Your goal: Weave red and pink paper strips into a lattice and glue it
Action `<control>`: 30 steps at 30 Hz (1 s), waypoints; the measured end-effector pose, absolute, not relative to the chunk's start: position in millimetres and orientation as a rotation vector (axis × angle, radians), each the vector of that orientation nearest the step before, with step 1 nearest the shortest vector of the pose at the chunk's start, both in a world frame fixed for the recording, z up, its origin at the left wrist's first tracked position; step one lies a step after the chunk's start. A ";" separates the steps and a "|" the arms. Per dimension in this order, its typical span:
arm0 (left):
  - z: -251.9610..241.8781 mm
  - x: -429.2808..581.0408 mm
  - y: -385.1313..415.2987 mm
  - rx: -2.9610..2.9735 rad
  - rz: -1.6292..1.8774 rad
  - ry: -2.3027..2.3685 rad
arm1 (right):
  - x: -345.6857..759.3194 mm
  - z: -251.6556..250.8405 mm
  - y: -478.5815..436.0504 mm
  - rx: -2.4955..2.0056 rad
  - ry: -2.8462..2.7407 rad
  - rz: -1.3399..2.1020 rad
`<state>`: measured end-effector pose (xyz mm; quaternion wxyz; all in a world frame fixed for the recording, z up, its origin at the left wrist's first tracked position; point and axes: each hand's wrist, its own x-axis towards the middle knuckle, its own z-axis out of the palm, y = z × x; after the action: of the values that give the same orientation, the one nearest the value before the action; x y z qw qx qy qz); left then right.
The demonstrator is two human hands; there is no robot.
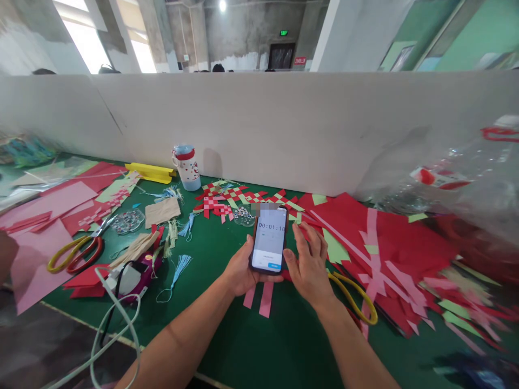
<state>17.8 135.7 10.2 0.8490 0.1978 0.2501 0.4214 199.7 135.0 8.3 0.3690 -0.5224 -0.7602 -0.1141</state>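
A smartphone (pixel 267 243) with a timer reading on its lit screen is held upright over the green table by my left hand (pixel 241 265), its fingers wrapped behind and under the case. Close to the phone's right edge is my right hand (pixel 308 259), fingers apart and bent, with nothing in it; whether the thumb touches the edge I cannot tell. Pink paper strips (pixel 266 300) stick out below the phone. Beside my right wrist lie yellow-handled scissors (pixel 359 297), partly hidden. Woven red and green paper pieces (pixel 239 195) lie behind the phone.
Red paper sheets (pixel 352 232) and loose strips cover the right side. Left are scissors (pixel 81 251), a white cable (pixel 121 313), blue tassels (pixel 178 273) and pink paper (pixel 36 270). A cup (pixel 187 168) stands near the white partition (pixel 243 119). Another person's hand (pixel 6 256) shows far left.
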 end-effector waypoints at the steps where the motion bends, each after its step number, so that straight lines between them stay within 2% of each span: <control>1: 9.4 17.6 136.1 0.415 0.890 0.530 | 199.8 7.8 134.2 -1.339 -1.953 -0.282; 21: 11.0 15.4 141.4 0.317 0.986 0.583 | 190.6 14.6 107.9 -1.124 -1.820 -0.046; 30: 7.9 16.4 142.7 0.329 0.993 0.631 | 183.8 11.2 102.3 -0.937 -1.783 -0.040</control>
<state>16.4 142.7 7.9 0.8193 0.1543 0.2963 0.4660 183.8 102.3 11.2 0.5339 -0.3932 -0.7483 -0.0169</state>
